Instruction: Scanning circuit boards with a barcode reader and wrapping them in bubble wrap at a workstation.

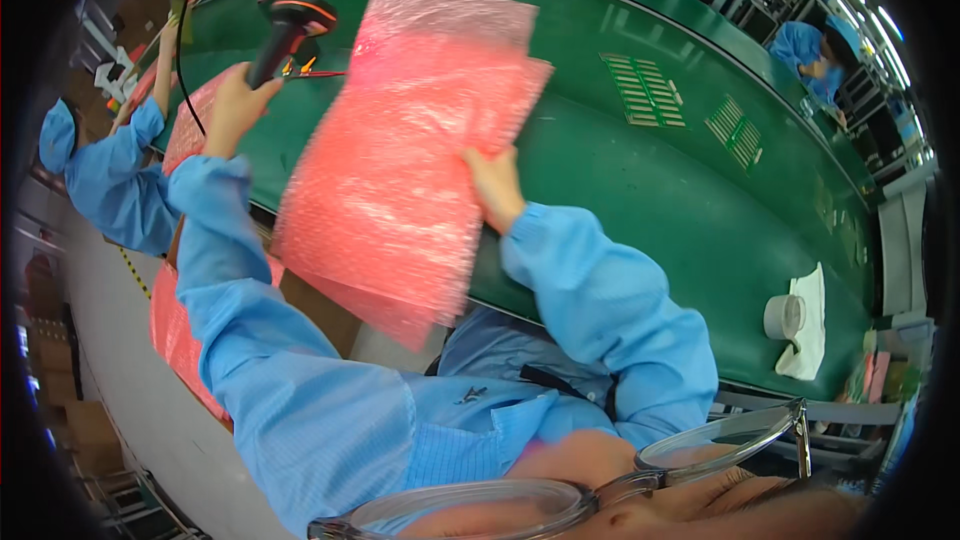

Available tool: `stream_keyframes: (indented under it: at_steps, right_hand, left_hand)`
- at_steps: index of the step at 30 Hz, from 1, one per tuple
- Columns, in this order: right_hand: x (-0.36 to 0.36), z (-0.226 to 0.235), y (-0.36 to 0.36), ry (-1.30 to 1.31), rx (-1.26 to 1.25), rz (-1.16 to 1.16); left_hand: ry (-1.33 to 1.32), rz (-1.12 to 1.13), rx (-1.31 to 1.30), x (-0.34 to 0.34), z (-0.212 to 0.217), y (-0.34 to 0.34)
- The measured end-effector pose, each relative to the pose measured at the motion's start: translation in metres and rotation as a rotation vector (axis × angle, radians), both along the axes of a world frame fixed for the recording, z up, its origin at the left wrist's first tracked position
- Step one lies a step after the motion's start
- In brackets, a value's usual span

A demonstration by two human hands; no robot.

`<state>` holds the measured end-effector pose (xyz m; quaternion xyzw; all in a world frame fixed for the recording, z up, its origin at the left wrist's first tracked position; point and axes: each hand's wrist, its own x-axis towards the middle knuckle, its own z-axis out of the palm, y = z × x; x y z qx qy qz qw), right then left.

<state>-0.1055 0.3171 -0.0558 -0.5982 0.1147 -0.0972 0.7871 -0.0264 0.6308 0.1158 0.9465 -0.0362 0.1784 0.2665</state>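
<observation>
My left hand [238, 108] is closed around the lower handle of a black barcode scanner [275, 40] with an orange trim line. In my right hand [494, 185] is the right edge of pink bubble wrap bags [400, 150], with the thumb on top and the fingers underneath, out of sight. At least two layers show, one clearer at the far end. The bags lie tilted over the bench edge, their near corner hanging past it. Partly hidden behind them is a tool with thin red handles [322, 73].
Green circuit board panels [645, 90] lie on the green bench [620, 200]. A tape roll [783, 317] and a white cloth [808, 335] are at right. More pink bubble wrap [178, 335] and a cardboard box [325, 315] sit at left. Co-workers in blue [115, 175] are nearby.
</observation>
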Motion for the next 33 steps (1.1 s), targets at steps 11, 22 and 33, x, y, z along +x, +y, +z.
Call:
stream_keyframes:
  at_steps: [11,22,33]
  right_hand:
    - [0.097,0.062,-0.032,-0.219,-0.951,-0.375]
    - [0.124,0.059,-0.035,-0.767,-1.589,-0.553]
    - [-0.007,0.058,-0.226,-0.324,-0.619,-0.668]
  left_hand:
    - [0.053,-0.022,0.042,-0.050,-0.079,-0.032]
    - [-0.079,-0.073,0.038,-0.041,-0.061,-0.016]
    - [-0.195,-0.233,0.183,0.006,0.077,-0.128]
